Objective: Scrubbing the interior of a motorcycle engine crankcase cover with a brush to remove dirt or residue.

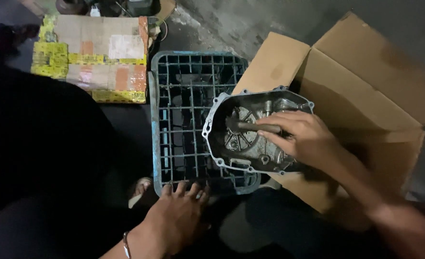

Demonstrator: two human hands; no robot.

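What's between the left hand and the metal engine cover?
In the head view, only the blue plastic crate: the left hand rests at its near edge, and open grid separates it from the metal engine cover, where the right hand works.

An open cardboard box (366, 96) and a taped flat carton (97, 57) lie on the floor.

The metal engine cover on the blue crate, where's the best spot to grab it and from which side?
Probably by the flanged rim of the metal engine cover, coming from its left edge over the blue crate. It lies hollow side up, so fingers can hook over the rim there. The right hand already covers the right side, and the left hand rests on the crate's near edge.
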